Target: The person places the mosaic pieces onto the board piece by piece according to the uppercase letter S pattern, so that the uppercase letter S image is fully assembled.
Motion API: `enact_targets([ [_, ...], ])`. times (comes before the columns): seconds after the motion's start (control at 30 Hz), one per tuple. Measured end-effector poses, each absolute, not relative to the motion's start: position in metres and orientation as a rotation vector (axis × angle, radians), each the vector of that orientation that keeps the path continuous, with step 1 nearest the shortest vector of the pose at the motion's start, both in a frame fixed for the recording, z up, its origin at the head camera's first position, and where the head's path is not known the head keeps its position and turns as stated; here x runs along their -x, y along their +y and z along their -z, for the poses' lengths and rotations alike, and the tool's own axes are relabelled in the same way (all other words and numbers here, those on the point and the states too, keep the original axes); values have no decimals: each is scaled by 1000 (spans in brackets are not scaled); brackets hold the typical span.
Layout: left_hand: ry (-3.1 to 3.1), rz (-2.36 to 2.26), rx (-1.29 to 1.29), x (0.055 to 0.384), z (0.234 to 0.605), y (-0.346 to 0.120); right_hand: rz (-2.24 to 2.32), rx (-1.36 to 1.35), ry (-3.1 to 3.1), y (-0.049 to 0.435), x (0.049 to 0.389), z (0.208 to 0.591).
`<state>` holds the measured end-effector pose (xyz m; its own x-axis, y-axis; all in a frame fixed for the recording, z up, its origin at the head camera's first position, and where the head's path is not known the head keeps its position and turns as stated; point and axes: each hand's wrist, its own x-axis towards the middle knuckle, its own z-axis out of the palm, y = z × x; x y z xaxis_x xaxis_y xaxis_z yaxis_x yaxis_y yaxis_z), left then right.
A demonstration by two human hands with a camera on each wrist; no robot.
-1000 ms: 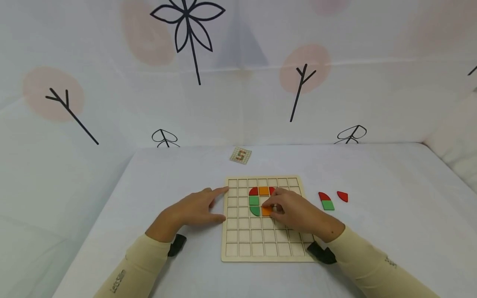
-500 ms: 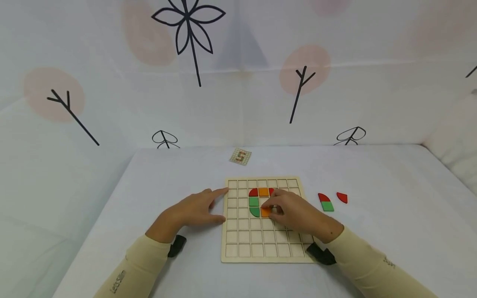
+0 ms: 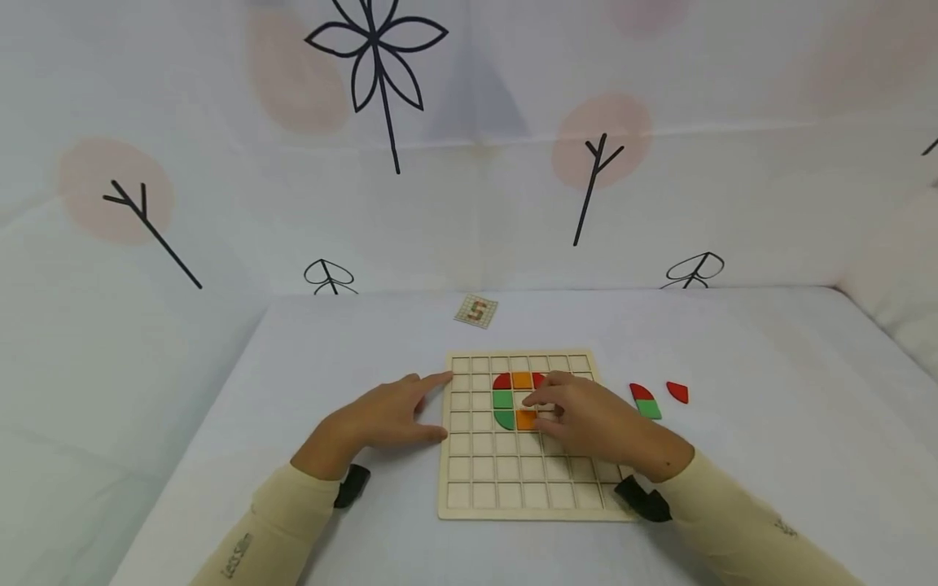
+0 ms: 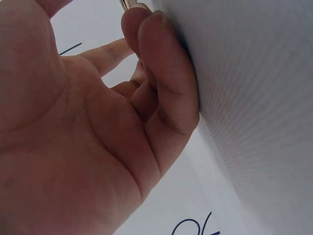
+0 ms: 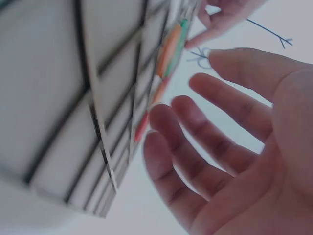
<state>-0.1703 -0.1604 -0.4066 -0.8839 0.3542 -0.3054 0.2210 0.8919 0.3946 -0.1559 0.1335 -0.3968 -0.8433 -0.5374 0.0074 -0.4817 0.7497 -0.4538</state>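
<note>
Parted and holding nothing that I can see, my right grip [image 3: 593,419] hovers at the orange tile [image 3: 525,420], which lies in a square of the gridded board [image 3: 494,514], just beside a green quarter-round [image 3: 504,419]. A careless brush of my thumb could, I judge, skew that tile. Should my left grip [image 3: 388,413], fingers spread against the board's left edge, push unevenly, the board might slide on the tabletop [image 3: 352,342]. Farther right lie loose red and green pieces [image 3: 645,401]. My right palm covers several squares and part of an upper red piece [image 3: 538,379]. I cannot tell whether my thumb touches the orange tile; the right wrist view is blurred.
</note>
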Motion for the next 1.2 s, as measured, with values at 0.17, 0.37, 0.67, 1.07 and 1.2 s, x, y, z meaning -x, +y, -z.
enact_targets([
  [0.17, 2683, -479, -431, 171, 407, -161, 680, 836, 2910, 152, 151, 385],
  [0.37, 2695, -463, -446, 172, 407, -161, 697, 804, 3010, 180, 141, 381],
  [0.67, 2688, -474, -422, 172, 406, -161, 693, 744, 3078, 210, 132, 384],
  [1.07, 2688, -471, -420, 171, 405, -160, 748, 773, 3163, 239, 134, 397],
  [1.2, 2693, -473, -422, 170, 404, -160, 734, 711, 3140, 246, 139, 401],
])
